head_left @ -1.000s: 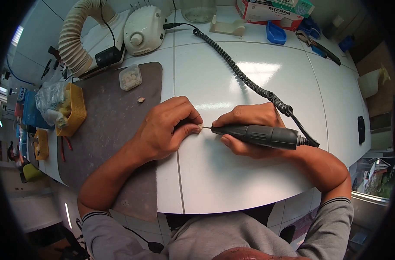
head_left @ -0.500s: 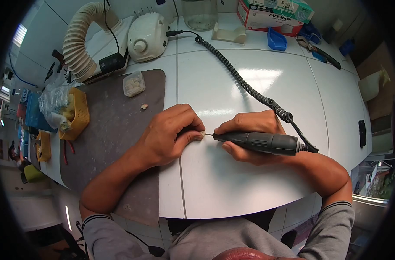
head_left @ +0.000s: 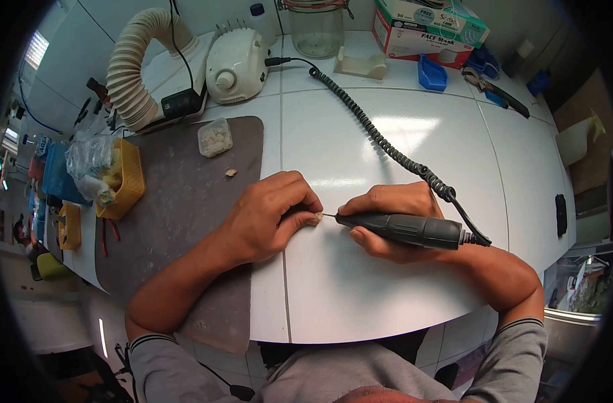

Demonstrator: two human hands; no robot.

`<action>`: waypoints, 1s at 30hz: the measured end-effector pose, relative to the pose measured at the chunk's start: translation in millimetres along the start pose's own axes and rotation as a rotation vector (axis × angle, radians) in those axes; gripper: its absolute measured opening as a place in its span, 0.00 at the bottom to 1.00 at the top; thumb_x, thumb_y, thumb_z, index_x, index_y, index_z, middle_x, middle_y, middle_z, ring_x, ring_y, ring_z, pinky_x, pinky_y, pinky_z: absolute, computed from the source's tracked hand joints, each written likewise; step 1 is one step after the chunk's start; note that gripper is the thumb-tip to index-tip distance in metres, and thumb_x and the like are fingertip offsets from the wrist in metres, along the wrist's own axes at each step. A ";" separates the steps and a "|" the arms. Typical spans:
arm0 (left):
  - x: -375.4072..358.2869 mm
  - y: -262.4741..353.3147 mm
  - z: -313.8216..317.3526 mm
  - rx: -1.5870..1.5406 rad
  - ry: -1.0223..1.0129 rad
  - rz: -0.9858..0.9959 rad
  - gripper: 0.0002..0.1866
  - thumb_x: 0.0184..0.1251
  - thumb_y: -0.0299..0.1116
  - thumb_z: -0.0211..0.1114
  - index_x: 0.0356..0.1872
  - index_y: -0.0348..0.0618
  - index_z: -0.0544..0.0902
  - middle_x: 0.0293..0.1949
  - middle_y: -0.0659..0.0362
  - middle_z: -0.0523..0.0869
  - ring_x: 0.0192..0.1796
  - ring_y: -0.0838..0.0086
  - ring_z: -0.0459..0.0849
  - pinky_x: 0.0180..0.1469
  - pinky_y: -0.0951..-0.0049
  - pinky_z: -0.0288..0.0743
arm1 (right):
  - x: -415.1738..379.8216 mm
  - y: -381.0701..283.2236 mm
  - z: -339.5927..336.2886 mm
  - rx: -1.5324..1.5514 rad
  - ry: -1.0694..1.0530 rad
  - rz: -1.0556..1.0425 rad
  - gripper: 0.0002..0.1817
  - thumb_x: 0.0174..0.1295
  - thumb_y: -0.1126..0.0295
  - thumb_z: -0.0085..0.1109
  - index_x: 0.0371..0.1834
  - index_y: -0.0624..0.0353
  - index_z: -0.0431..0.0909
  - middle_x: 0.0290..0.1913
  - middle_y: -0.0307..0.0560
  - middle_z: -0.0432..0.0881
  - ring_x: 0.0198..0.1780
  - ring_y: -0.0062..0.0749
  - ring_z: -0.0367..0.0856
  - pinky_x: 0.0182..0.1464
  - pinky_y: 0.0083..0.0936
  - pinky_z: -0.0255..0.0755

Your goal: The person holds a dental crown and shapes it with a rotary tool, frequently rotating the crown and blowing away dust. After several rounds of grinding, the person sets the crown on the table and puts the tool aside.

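My left hand [head_left: 269, 216] pinches a small pale piece [head_left: 319, 216] between thumb and fingertips; it looks tooth-like, but most of it is covered. My right hand [head_left: 399, 200] is closed around a black rotary handpiece [head_left: 414, 230], held like a pen and pointing left. Its thin metal bit [head_left: 329, 215] reaches the pale piece, though whether it touches cannot be made out. From the handpiece's rear, a coiled black cord [head_left: 367, 123] runs back to a white control unit [head_left: 238, 70] with a round knob.
A grey mat [head_left: 179, 174] lies under my left forearm. On it are a clear tub [head_left: 215, 138] of pale pieces and a small fragment [head_left: 231, 172]. A ribbed hose [head_left: 127, 77], glass jar [head_left: 318, 30] and face mask box [head_left: 424, 37] stand behind. Yellow baskets [head_left: 129, 178] sit left.
The whole view has shifted a little, so things appear slightly lower and to the right. Both hands keep nearly the same pose, still holding the pale piece and the rotary handpiece.
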State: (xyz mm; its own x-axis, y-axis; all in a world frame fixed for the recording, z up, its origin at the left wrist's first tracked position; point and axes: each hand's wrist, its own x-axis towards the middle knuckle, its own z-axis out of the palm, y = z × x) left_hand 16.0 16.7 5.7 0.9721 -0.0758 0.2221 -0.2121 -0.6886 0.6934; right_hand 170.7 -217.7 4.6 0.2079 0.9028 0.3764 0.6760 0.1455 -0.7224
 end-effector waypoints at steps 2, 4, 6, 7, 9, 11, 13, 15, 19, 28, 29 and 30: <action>0.2 -0.8 -0.2 0.001 0.002 0.004 0.08 0.69 0.26 0.80 0.42 0.38 0.87 0.39 0.54 0.88 0.42 0.58 0.88 0.45 0.58 0.80 | 0.8 1.1 -0.4 -0.015 0.000 -0.001 0.13 0.63 0.71 0.76 0.49 0.63 0.92 0.40 0.52 0.96 0.38 0.39 0.97 0.43 0.30 0.92; 0.1 -1.1 0.2 0.000 0.000 0.005 0.08 0.69 0.26 0.80 0.42 0.38 0.87 0.39 0.54 0.88 0.42 0.58 0.88 0.45 0.58 0.80 | 1.1 0.1 -1.6 -0.012 -0.012 0.022 0.13 0.63 0.71 0.76 0.49 0.63 0.92 0.40 0.52 0.96 0.38 0.39 0.97 0.43 0.30 0.91; 0.0 -0.7 0.3 -0.004 -0.003 0.005 0.08 0.69 0.26 0.80 0.42 0.38 0.87 0.39 0.54 0.88 0.43 0.57 0.88 0.46 0.58 0.80 | 0.4 0.6 -0.6 -0.003 -0.011 0.027 0.13 0.63 0.71 0.76 0.50 0.63 0.92 0.40 0.52 0.96 0.38 0.39 0.97 0.43 0.31 0.91; 0.5 -0.7 0.2 -0.005 -0.003 0.004 0.08 0.69 0.26 0.80 0.42 0.38 0.87 0.39 0.54 0.88 0.43 0.57 0.88 0.46 0.58 0.80 | 0.4 2.2 0.6 0.001 -0.004 0.019 0.13 0.63 0.71 0.76 0.50 0.62 0.92 0.40 0.52 0.96 0.38 0.39 0.97 0.43 0.31 0.91; 0.3 -0.2 -0.1 -0.007 -0.005 0.000 0.08 0.69 0.26 0.80 0.42 0.38 0.87 0.39 0.54 0.87 0.43 0.57 0.88 0.46 0.58 0.80 | 0.1 2.6 1.8 0.007 0.003 0.015 0.13 0.63 0.71 0.76 0.50 0.62 0.92 0.40 0.52 0.96 0.38 0.39 0.97 0.43 0.31 0.91; 0.1 -0.6 0.3 -0.005 -0.004 0.002 0.08 0.69 0.26 0.80 0.42 0.38 0.87 0.39 0.54 0.87 0.43 0.57 0.87 0.46 0.58 0.80 | 0.6 2.0 1.7 0.008 0.004 0.019 0.13 0.63 0.71 0.76 0.50 0.62 0.92 0.40 0.52 0.96 0.38 0.39 0.97 0.44 0.31 0.91; 0.2 -0.7 0.1 0.000 -0.004 0.004 0.08 0.69 0.26 0.80 0.42 0.38 0.87 0.39 0.54 0.87 0.43 0.57 0.87 0.46 0.58 0.80 | 1.0 1.5 0.2 0.004 -0.004 0.022 0.13 0.64 0.70 0.76 0.49 0.62 0.93 0.40 0.52 0.96 0.39 0.39 0.97 0.44 0.30 0.91; 0.3 -0.1 -0.2 0.006 -0.008 0.005 0.08 0.69 0.26 0.80 0.42 0.38 0.87 0.39 0.54 0.87 0.43 0.57 0.87 0.46 0.58 0.80 | 0.9 1.5 0.0 0.005 -0.007 0.025 0.13 0.64 0.70 0.76 0.49 0.62 0.93 0.40 0.52 0.96 0.39 0.39 0.97 0.44 0.30 0.92; 0.7 -1.3 0.4 0.006 -0.009 0.007 0.09 0.68 0.26 0.80 0.42 0.38 0.87 0.39 0.54 0.87 0.43 0.57 0.87 0.46 0.58 0.80 | 2.0 -0.5 -1.0 -0.002 -0.011 0.043 0.13 0.63 0.71 0.76 0.49 0.62 0.93 0.41 0.52 0.96 0.39 0.39 0.97 0.44 0.30 0.92; 0.7 -0.1 -0.8 0.011 -0.019 0.000 0.09 0.68 0.26 0.80 0.42 0.39 0.87 0.39 0.54 0.87 0.43 0.57 0.87 0.46 0.57 0.80 | 1.3 2.4 0.2 0.016 -0.009 0.025 0.13 0.63 0.71 0.76 0.50 0.62 0.93 0.41 0.52 0.96 0.38 0.39 0.97 0.44 0.31 0.92; 1.2 0.0 -1.5 0.014 -0.018 0.002 0.09 0.68 0.26 0.80 0.42 0.39 0.87 0.39 0.54 0.87 0.43 0.57 0.87 0.46 0.57 0.80 | 1.8 2.0 -0.8 0.013 -0.023 0.035 0.13 0.63 0.71 0.76 0.50 0.61 0.93 0.41 0.52 0.96 0.38 0.39 0.97 0.44 0.31 0.92; 0.9 0.5 -1.1 0.014 -0.017 0.001 0.09 0.68 0.26 0.80 0.42 0.39 0.87 0.39 0.54 0.87 0.43 0.57 0.87 0.46 0.57 0.80 | 1.7 2.6 0.5 0.018 -0.013 0.023 0.13 0.63 0.72 0.76 0.50 0.62 0.93 0.41 0.52 0.96 0.39 0.39 0.97 0.44 0.31 0.92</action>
State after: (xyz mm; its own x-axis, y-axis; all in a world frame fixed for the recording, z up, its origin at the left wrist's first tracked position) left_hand 16.7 17.1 7.0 0.9734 -0.0892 0.2110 -0.2122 -0.6982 0.6838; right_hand 172.4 -215.5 3.1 0.2139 0.9112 0.3522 0.6582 0.1320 -0.7412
